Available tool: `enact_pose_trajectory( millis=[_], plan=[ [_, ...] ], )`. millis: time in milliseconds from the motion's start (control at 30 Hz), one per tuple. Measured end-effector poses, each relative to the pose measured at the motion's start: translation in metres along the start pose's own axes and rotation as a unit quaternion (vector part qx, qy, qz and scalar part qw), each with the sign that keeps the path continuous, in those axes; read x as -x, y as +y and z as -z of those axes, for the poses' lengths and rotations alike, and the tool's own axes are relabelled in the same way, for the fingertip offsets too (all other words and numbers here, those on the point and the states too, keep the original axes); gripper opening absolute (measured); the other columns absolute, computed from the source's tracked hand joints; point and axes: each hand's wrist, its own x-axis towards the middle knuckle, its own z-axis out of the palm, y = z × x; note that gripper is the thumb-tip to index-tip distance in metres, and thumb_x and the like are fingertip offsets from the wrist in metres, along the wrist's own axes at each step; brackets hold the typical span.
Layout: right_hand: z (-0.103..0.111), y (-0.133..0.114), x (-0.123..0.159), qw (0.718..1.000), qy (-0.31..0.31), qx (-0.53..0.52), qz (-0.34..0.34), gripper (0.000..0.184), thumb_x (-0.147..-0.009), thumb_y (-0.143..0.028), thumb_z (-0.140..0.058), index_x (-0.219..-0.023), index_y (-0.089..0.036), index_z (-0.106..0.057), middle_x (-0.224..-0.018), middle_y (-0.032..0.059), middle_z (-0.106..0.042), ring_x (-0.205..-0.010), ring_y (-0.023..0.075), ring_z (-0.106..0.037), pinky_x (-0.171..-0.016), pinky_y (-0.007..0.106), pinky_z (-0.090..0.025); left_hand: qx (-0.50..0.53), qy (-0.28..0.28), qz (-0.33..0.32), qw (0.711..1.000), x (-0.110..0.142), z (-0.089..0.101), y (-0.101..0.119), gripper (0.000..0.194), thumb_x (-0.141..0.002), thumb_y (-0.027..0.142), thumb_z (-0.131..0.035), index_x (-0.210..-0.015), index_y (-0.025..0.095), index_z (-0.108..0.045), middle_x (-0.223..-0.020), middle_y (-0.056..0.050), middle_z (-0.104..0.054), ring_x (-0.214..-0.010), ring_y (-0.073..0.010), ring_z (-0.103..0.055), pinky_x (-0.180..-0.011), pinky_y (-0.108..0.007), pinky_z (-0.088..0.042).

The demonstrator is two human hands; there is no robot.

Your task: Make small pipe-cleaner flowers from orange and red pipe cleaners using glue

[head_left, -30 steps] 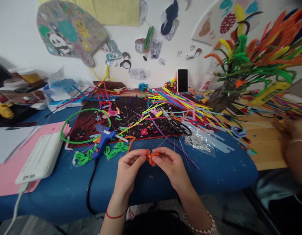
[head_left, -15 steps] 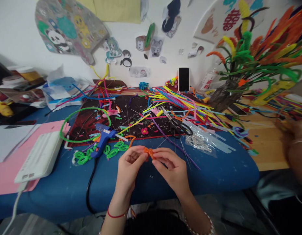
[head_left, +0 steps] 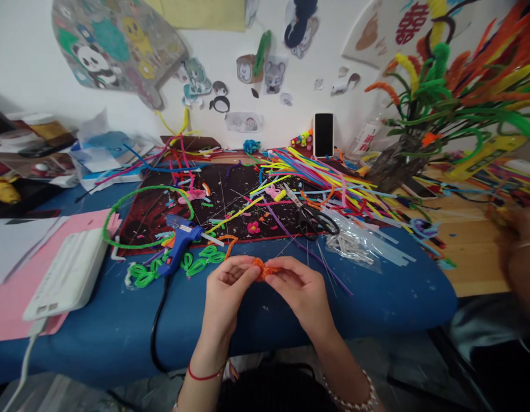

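Between the fingertips of both hands is a small orange pipe-cleaner piece [head_left: 264,269], bent into a compact shape whose details are partly covered by the fingers. My left hand [head_left: 231,280] pinches its left side, and my right hand [head_left: 297,284] pinches its right side. Both are held over the blue table's near part [head_left: 265,323]. Just beyond my left hand lie a blue hot-glue gun [head_left: 179,249], green looped pipe-cleaner leaves [head_left: 204,260] and an orange pipe-cleaner strip [head_left: 229,242]. A purple pipe cleaner [head_left: 308,252] lies beyond my right hand.
Black-handled scissors [head_left: 314,217] rest beside a heap of coloured pipe cleaners [head_left: 308,171]. A bag of glue sticks [head_left: 355,246] lies to the right. At left are a green ring [head_left: 106,229] and a white power strip [head_left: 67,274]. Another person's hand [head_left: 520,240] is at far right.
My fingers have shifted slightly around the orange piece, which now looks turned and more pressed together. The view has moved a little; the other person's hand at right has also moved slightly.
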Motion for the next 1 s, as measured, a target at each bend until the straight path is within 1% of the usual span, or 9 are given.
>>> enact_pose_trajectory(
  millis=[167,367,567,667,733,800,900,967,1000],
  plan=[
    [0.007,-0.004,-0.002,0.999,-0.034,-0.004,0.009,0.013,-0.077,-0.023,-0.072,-0.089,-0.024,-0.074,-0.096,0.0017,-0.067,-0.081,0.0145,-0.068,-0.079,0.029,-0.06,-0.013,0.003,0.003,1.0,0.0,-0.001,0.0,0.016,-0.063,0.019,-0.083,-0.076,0.016,-0.074,-0.072,-0.001,-0.075,-0.067,-0.0106,-0.068,-0.065,-0.018,-0.053],
    [0.011,-0.002,-0.004,0.998,-0.045,0.022,-0.025,0.028,-0.072,-0.022,-0.077,-0.099,-0.024,-0.07,-0.09,0.001,-0.07,-0.081,0.0151,-0.068,-0.08,0.031,-0.059,-0.04,-0.017,0.002,0.999,0.0,-0.001,0.0,0.013,-0.066,0.017,-0.082,-0.076,0.017,-0.075,-0.074,-0.002,-0.076,-0.065,-0.0115,-0.068,-0.063,-0.019,-0.054],
    [0.016,-0.004,-0.011,0.995,-0.081,0.042,-0.046,0.035,-0.07,-0.02,-0.077,-0.104,-0.024,-0.068,-0.085,-0.0001,-0.069,-0.079,0.015,-0.069,-0.078,0.03,-0.058,-0.073,-0.035,0.001,0.997,0.001,0.0,0.001,0.009,-0.067,0.02,-0.08,-0.074,0.016,-0.076,-0.073,-0.004,-0.076,-0.062,-0.0144,-0.068,-0.063,-0.024,-0.055],
    [0.018,-0.006,-0.014,0.993,-0.098,0.037,-0.061,0.036,-0.069,-0.019,-0.077,-0.103,-0.024,-0.067,-0.086,-0.0004,-0.071,-0.075,0.0137,-0.07,-0.076,0.029,-0.058,-0.08,-0.042,-0.011,0.996,0.002,0.002,0.0,0.007,-0.069,0.02,-0.079,-0.074,0.017,-0.076,-0.074,-0.004,-0.077,-0.062,-0.0144,-0.068,-0.064,-0.024,-0.055],
    [0.019,-0.006,-0.015,0.993,-0.098,0.04,-0.059,0.036,-0.069,-0.019,-0.077,-0.103,-0.025,-0.067,-0.087,-0.0004,-0.072,-0.076,0.0139,-0.07,-0.076,0.029,-0.058,-0.087,-0.047,-0.02,0.995,0.002,0.003,-0.001,0.006,-0.07,0.021,-0.078,-0.075,0.019,-0.076,-0.076,-0.004,-0.077,-0.066,-0.0146,-0.068,-0.066,-0.024,-0.054],
    [0.019,-0.005,-0.014,0.993,-0.094,0.053,-0.048,0.035,-0.069,-0.019,-0.076,-0.103,-0.024,-0.067,-0.087,0.0003,-0.073,-0.08,0.0156,-0.071,-0.076,0.03,-0.058,-0.1,-0.049,-0.035,0.993,0.002,0.005,-0.003,0.005,-0.071,0.021,-0.078,-0.075,0.019,-0.077,-0.077,-0.004,-0.076,-0.069,-0.0155,-0.068,-0.068,-0.024,-0.054],
    [0.018,-0.007,-0.012,0.992,-0.077,0.095,-0.019,0.027,-0.072,-0.021,-0.075,-0.098,-0.022,-0.068,-0.086,0.0024,-0.075,-0.08,0.0182,-0.072,-0.073,0.032,-0.059,-0.12,-0.055,-0.07,0.989,0.002,0.006,-0.005,0.003,-0.073,0.02,-0.076,-0.075,0.02,-0.077,-0.079,-0.004,-0.075,-0.076,-0.0167,-0.068,-0.072,-0.025,-0.053],
    [0.018,-0.008,-0.009,0.988,-0.051,0.143,0.032,0.022,-0.074,-0.02,-0.074,-0.095,-0.022,-0.068,-0.085,0.003,-0.076,-0.079,0.0187,-0.072,-0.073,0.032,-0.059,-0.123,-0.068,-0.095,0.986,0.003,0.006,-0.005,0.003,-0.074,0.019,-0.075,-0.076,0.02,-0.077,-0.081,-0.003,-0.074,-0.079,-0.0167,-0.067,-0.075,-0.025,-0.052],
    [0.018,-0.008,-0.007,0.981,-0.036,0.178,0.073,0.019,-0.076,-0.018,-0.072,-0.094,-0.022,-0.068,-0.086,0.0029,-0.076,-0.079,0.0185,-0.072,-0.073,0.032,-0.059,-0.121,-0.075,-0.104,0.984,0.004,0.006,-0.005,0.004,-0.075,0.018,-0.074,-0.077,0.021,-0.077,-0.083,-0.004,-0.074,-0.082,-0.0169,-0.067,-0.077,-0.025,-0.051]
  ],
)
